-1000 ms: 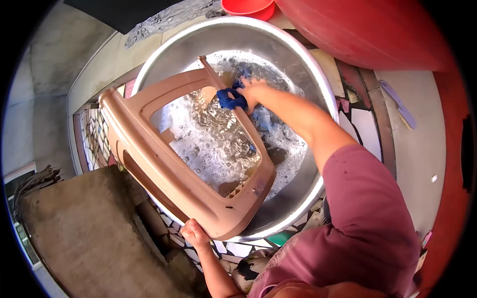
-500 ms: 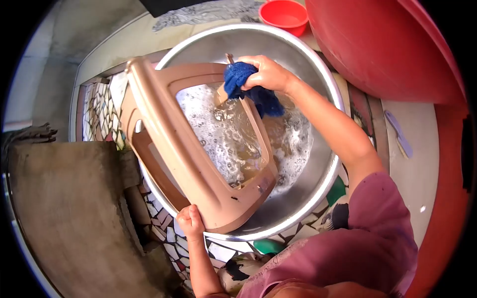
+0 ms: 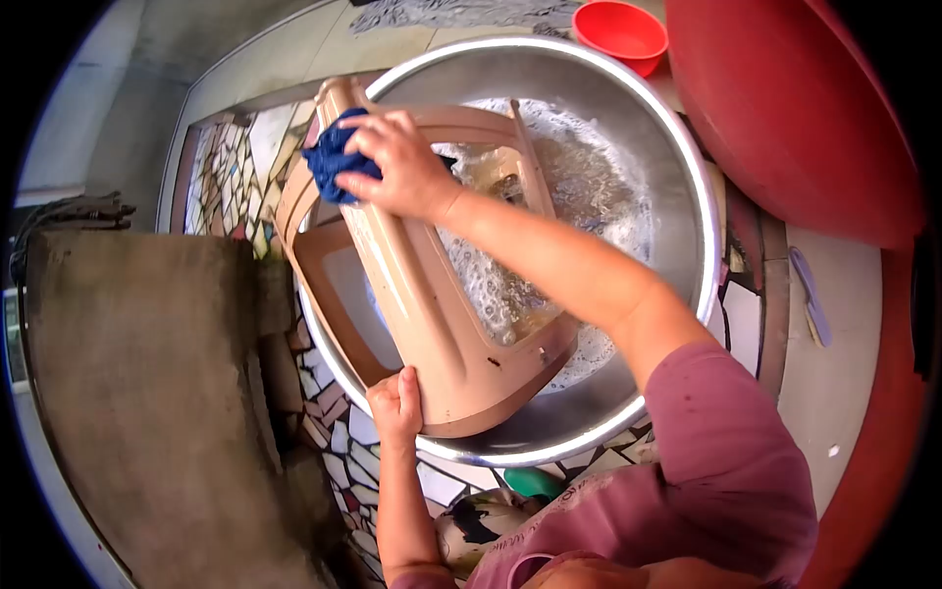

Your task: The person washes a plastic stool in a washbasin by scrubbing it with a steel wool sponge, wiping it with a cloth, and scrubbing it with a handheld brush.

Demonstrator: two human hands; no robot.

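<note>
A beige plastic frame point(image 3: 422, 304), with wide openings, leans tilted across a large round metal basin point(image 3: 677, 196) of soapy water point(image 3: 603, 196). My left hand point(image 3: 395, 404) grips the frame's lower edge by the basin's near rim, thumb on top. My right hand point(image 3: 400, 167) presses a wet blue cloth point(image 3: 337, 157) on the upper left end of the frame's thick ridge, fingers curled over it. Wet streaks shine on the ridge just below the cloth.
A red bowl point(image 3: 620, 34) sits beyond the basin, beside a big red vessel point(image 3: 795, 118). On the right floor lies a purple-grey brush-like item point(image 3: 811, 294). A rough concrete block point(image 3: 147, 393) stands at left, over broken-tile flooring. Something green point(image 3: 533, 482) shows near the basin's front.
My right hand has lifted the blue cloth from the frame's far bar, over the water, and moved it left onto the thick ridge. My left hand keeps its hold. The view has shifted.
</note>
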